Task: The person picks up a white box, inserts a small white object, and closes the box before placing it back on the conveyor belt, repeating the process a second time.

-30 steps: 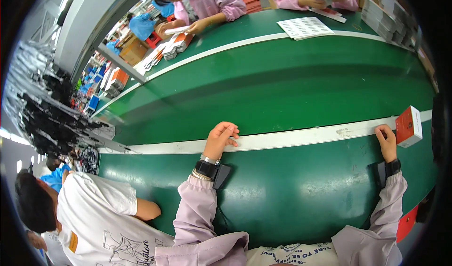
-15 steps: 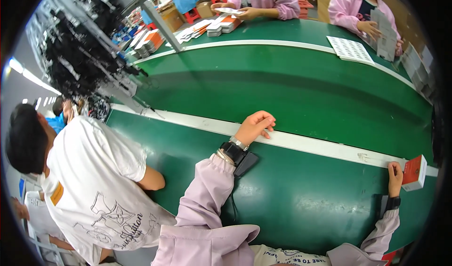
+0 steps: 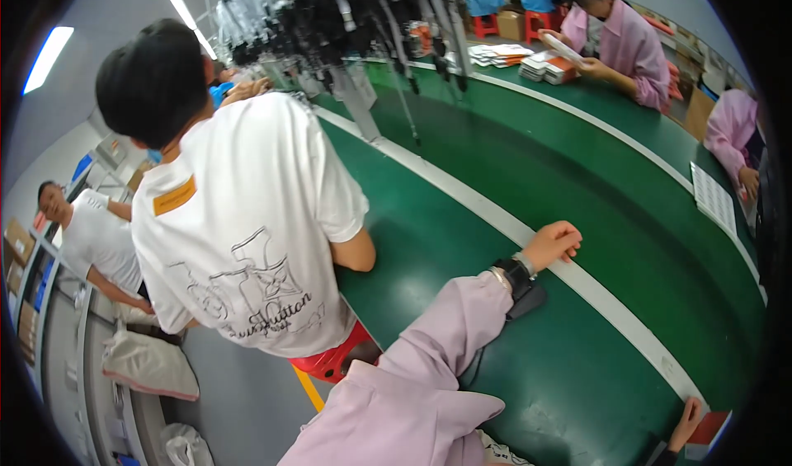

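My left hand (image 3: 554,246) rests on the white rail (image 3: 615,309) along the green work surface. Its fingers are loosely bent and a little apart, with nothing in them. A watch-like black band and a dark module (image 3: 523,291) sit at that wrist, and a thin dark cable hangs from them. At the lower right rim, my right hand (image 3: 685,426) lies by the same rail. Right beside it is a red and white box (image 3: 708,435), partly cut off by the rim. Whether those fingers touch or grip the box I cannot tell.
A person in a white T-shirt (image 3: 256,218) sits close on my left, on a red stool (image 3: 334,359). Dark tools and cables (image 3: 346,21) hang overhead. Across the green belt (image 3: 528,144), people in pink handle flat packaging beside stacked boxes (image 3: 549,66). Another person (image 3: 103,239) stands at far left.
The view has swung left, so the co-worker in white shows more and my right hand and the box slide toward the lower right rim. My left hand stays on the rail.
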Motion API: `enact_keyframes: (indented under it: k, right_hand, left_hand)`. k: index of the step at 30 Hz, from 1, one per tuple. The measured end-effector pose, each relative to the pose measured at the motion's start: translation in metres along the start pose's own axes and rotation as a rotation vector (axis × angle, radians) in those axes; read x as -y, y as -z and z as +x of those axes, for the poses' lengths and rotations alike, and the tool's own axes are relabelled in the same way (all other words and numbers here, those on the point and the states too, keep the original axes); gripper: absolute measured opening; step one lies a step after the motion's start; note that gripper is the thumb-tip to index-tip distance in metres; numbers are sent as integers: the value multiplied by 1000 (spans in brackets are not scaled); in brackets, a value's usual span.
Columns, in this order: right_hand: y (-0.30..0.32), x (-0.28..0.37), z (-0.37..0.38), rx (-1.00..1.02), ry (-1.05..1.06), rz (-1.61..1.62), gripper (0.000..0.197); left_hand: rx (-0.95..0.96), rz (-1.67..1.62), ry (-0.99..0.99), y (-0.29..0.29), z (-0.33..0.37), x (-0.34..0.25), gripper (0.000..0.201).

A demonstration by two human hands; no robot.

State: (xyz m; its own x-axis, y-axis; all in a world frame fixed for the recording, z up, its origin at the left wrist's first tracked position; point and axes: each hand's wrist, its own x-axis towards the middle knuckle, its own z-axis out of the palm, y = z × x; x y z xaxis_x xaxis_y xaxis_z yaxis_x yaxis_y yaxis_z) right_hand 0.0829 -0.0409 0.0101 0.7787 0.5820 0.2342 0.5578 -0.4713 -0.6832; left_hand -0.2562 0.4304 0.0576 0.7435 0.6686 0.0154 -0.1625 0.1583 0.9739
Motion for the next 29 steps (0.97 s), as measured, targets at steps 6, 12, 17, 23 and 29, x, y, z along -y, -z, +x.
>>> enact_keyframes:
  k: [6,12,17,23,29]
  right_hand:
    - [3,145,-3,146,100,-217,28]
    - [32,89,11,462,500,-369,47]
    - [-14,2,56,336,375,-178,36]
    - [-15,-16,16,69,74,59,20]
    - [-9,63,-6,157,-107,20,18]
  left_hand:
    - [-109,10,-51,-6,1,5,17]
    - [-193,-23,-114,-14,0,1,13]
    - [-195,-10,-97,-8,5,12,14]
    - [-149,20,-89,-1,9,14,13]
    - [-64,103,-31,-1,13,7,14]
